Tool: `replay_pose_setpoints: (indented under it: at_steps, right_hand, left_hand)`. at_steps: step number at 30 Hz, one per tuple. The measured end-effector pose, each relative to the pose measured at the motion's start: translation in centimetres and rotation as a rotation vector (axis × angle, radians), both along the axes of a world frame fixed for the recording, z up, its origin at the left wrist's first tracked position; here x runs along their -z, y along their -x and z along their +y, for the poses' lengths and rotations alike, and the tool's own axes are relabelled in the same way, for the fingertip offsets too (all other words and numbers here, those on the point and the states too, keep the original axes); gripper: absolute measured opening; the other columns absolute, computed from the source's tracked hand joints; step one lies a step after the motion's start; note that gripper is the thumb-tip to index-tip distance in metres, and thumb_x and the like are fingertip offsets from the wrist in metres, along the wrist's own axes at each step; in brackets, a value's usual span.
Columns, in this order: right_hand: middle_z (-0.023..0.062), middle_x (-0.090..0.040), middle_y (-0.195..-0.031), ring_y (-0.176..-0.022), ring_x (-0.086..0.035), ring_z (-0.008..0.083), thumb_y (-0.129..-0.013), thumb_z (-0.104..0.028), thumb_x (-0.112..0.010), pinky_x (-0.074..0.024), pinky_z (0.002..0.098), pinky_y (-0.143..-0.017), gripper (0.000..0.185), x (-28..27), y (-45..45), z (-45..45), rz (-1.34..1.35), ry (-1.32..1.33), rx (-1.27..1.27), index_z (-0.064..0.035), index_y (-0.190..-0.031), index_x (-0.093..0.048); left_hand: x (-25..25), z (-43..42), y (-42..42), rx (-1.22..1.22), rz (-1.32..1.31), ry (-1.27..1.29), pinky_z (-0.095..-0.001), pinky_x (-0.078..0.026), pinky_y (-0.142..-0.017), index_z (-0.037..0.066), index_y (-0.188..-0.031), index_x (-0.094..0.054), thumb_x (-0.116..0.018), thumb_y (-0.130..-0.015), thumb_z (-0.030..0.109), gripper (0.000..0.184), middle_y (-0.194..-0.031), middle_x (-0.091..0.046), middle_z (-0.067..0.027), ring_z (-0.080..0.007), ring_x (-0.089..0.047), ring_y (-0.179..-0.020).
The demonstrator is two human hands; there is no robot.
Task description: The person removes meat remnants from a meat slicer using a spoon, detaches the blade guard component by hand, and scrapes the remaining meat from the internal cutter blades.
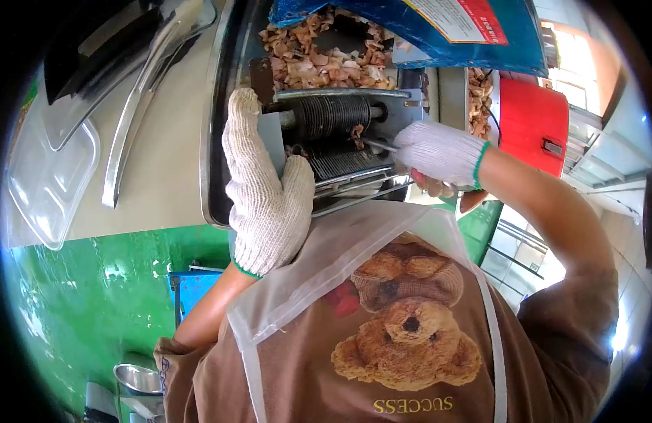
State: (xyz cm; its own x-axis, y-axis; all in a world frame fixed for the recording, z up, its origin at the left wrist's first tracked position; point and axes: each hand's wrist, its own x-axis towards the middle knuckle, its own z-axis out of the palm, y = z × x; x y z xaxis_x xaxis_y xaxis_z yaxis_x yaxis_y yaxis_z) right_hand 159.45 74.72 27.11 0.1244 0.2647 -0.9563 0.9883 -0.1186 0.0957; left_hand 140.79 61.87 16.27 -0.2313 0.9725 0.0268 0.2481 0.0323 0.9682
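Observation:
My left hand [266, 190], in a white knitted glove, lies against the left side plate of a metal slicing machine, its fingers stretched up and thumb apart. My right hand [439, 155], gloved too, is closed around a thin metal tool [379, 144]. The tool's tip reaches the gap between the upper ribbed roller [329, 116] and the lower ribbed roller [340, 160]. A small brown scrap [358, 135] sits at that tip. Behind the rollers, brown and pink sliced pieces [326, 67] lie in the machine's tray.
Metal tongs [132, 116] and a clear plastic lid [54, 180] rest on the table [174, 141] at left. A blue cover [474, 35] stands above the machine. At right are a red container [530, 127] and more sliced pieces [480, 102]. Green floor [93, 303] shows below.

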Motion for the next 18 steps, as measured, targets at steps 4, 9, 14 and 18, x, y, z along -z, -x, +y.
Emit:
replay_pose_setpoints:
  at_steps: [4, 9, 14, 18]
  right_hand:
    - [0.0089, -0.057, -0.062, -0.044, -0.053, 0.0186, -0.083, -0.015, -0.055, -0.0389, 0.0357, -0.035, 0.019, 3.4, -4.1, 0.7, 0.311, 0.014, -0.239, 0.0002, -0.077, -0.065]
    - [0.0081, -0.055, -0.059, -0.048, -0.057, 0.0194, -0.079, -0.017, -0.056, -0.0449, 0.04, -0.042, 0.021, 3.7, -4.1, 1.1, 0.402, -0.061, -0.339, 0.0011, -0.073, -0.065]
    - [0.0076, -0.054, -0.062, -0.049, -0.058, 0.0185, -0.08, -0.015, -0.056, -0.0459, 0.0409, -0.042, 0.02, 4.9, -5.7, -0.2, 0.446, -0.185, -0.309, 0.0017, -0.073, -0.064]
    - [0.0176, -0.062, -0.071, -0.066, -0.065, 0.0326, -0.073, -0.01, -0.065, -0.0521, 0.0433, -0.057, 0.012, 3.7, -4.2, -1.2, 0.407, -0.281, -0.416, 0.0007, -0.075, -0.069]
  left_hand:
    - [-0.6, 0.1, 0.1, 0.003, -0.011, -0.006, -0.0439, -0.032, -0.117, -0.007, -0.155, -0.021, -0.058, -0.083, -0.005, 0.08, -0.153, -0.035, -0.0292, -0.0412, -0.04, -0.141]
    - [-0.6, 2.0, 1.9, -0.034, -0.092, 0.048, -0.0427, -0.036, -0.114, -0.006, -0.154, -0.025, -0.061, -0.08, -0.003, 0.083, -0.15, -0.04, -0.0282, -0.0396, -0.047, -0.134]
    - [0.1, 3.3, 1.3, 0.041, -0.187, 0.108, -0.0404, -0.038, -0.114, -0.003, -0.154, -0.026, -0.063, -0.077, -0.005, 0.086, -0.15, -0.043, -0.0242, -0.0346, -0.048, -0.136]
    - [0.2, 3.2, 1.1, 0.046, -0.165, 0.129, -0.0399, -0.037, -0.115, -0.002, -0.156, -0.022, -0.061, -0.078, -0.006, 0.087, -0.153, -0.04, -0.0238, -0.0342, -0.046, -0.138]
